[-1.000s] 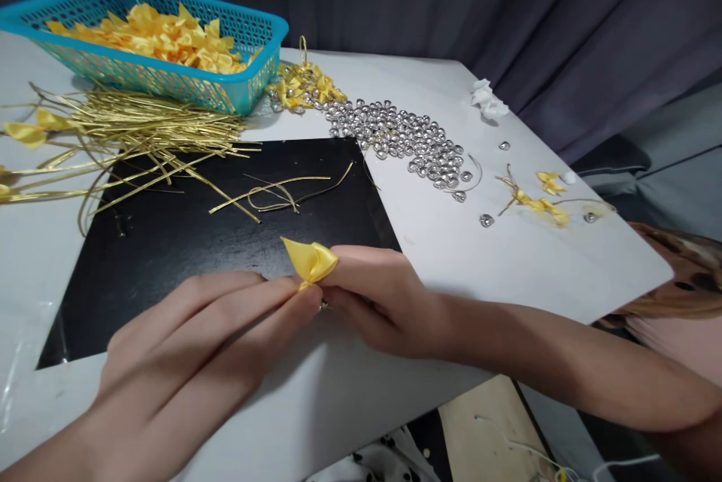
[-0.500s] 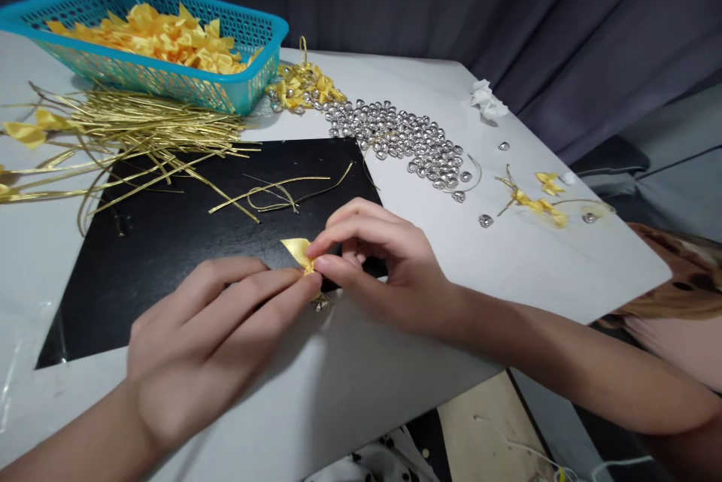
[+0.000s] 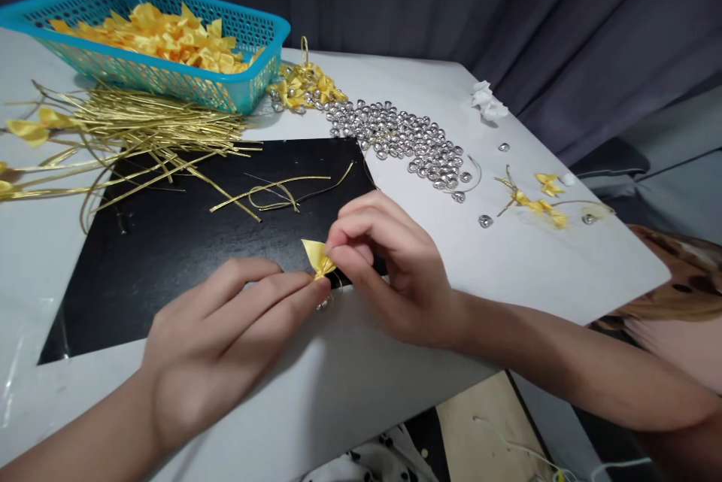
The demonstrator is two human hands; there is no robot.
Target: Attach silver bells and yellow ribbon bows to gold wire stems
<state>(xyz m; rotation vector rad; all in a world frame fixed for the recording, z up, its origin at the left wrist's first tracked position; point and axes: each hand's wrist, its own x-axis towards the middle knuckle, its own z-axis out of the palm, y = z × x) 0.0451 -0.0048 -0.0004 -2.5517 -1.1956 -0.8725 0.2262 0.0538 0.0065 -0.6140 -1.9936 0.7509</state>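
Note:
My left hand point(image 3: 237, 331) pinches the knotted middle of a yellow ribbon bow point(image 3: 317, 256) between thumb and fingers, over the near edge of the black board point(image 3: 186, 256). Just below the fingertips a small silver bead point(image 3: 323, 304) shows, partly hidden. My right hand point(image 3: 395, 271) has thumb and forefinger closed at the right side of the same bow, its other fingers curled. A thin gold cord curves down beside the bow. What lies between the right fingertips is partly covered.
A blue basket point(image 3: 248, 83) of yellow bows stands at the back left. Before it lie gold cords point(image 3: 163, 121). Silver heart-shaped beads point(image 3: 406, 137) are heaped behind the board, by beaded bows point(image 3: 307, 83). Crumpled tissue point(image 3: 488, 100) and loose bows point(image 3: 538, 205) lie right.
Both hands have shifted a little to the right with the bow. The right fingers have slid from the bow's knot towards its right side, and more of the bow shows.

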